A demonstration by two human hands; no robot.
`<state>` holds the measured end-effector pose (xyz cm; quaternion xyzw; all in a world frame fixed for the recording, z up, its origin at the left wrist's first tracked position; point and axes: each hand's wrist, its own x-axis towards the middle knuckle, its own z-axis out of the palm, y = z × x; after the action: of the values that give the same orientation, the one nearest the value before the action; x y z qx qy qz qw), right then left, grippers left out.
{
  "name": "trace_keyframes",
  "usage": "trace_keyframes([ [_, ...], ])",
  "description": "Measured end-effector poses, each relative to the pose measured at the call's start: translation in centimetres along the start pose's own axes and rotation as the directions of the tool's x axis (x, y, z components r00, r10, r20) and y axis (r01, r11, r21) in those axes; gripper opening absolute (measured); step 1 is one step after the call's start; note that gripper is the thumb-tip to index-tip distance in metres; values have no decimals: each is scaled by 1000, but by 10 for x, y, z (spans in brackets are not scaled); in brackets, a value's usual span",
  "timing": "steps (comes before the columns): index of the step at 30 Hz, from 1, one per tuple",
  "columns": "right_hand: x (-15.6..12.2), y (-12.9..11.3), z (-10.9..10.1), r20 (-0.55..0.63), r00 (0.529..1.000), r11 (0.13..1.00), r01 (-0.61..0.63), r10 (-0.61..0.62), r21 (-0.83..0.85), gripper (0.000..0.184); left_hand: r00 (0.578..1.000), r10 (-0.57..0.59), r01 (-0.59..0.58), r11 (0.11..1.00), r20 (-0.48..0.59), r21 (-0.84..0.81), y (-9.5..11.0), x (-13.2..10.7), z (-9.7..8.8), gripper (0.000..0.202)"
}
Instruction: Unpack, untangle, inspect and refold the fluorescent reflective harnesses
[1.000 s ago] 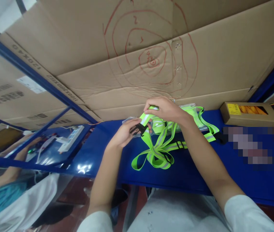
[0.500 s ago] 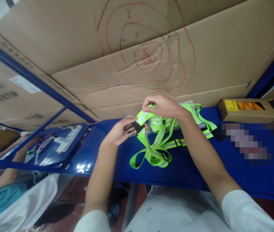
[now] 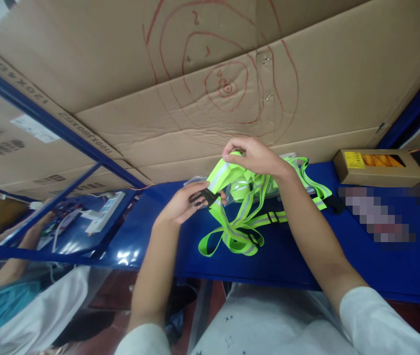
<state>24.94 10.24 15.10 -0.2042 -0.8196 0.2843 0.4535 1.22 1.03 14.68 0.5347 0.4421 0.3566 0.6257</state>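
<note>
A tangle of neon-green reflective straps (image 3: 241, 222) lies on the blue table (image 3: 298, 261). My left hand (image 3: 180, 204) pinches a black plastic buckle (image 3: 201, 198) at one strap end. My right hand (image 3: 254, 158), fingers closed, holds a raised loop of the same strap just above and right of the buckle. A clear plastic bag (image 3: 298, 165) with more green strap lies behind my right wrist. Black adjusters sit along the strap near the table's middle.
A large cardboard sheet (image 3: 210, 98) with red circles stands behind the table. A small cardboard box (image 3: 378, 167) rests at the right. Blue rack bars (image 3: 57, 133) cross the left side; another person's arm (image 3: 20, 246) and a white power strip (image 3: 108, 212) show there.
My right hand has lifted its strap loop slightly higher and to the right, drawing the strap taut from the buckle. The left hand keeps its grip on the buckle.
</note>
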Motion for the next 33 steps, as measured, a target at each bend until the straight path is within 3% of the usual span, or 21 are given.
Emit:
trace_keyframes([
  [9,-3,-6,-8,124,991,989,-64,47,130,28,1000,-4,3,999,22,48,-2,-3,-6,37],
  [13,-1,2,-9,11,1000,988,-14,12,153,36,999,9,-10,999,34,33,-1,-9,-10,37],
  [16,1,18,-6,-31,997,985,-65,71,163,43,998,43,-43,999,39,-19,3,-15,-16,36],
  [20,2,34,15,152,960,935,-267,236,235,51,994,106,-108,992,-38,-59,10,-18,-20,35],
  [23,4,33,40,300,919,875,-352,256,332,56,989,123,-129,988,-82,-79,12,-19,-21,33],
  [26,5,31,58,385,883,865,-398,269,307,61,981,162,-174,978,-106,-116,14,-24,-27,33],
  [29,5,37,56,294,914,889,-363,280,280,63,982,154,-168,977,-107,-128,15,-34,-41,34],
  [33,2,51,30,75,964,955,-262,254,136,62,1000,8,-8,999,-7,-48,10,-47,-62,41],
])
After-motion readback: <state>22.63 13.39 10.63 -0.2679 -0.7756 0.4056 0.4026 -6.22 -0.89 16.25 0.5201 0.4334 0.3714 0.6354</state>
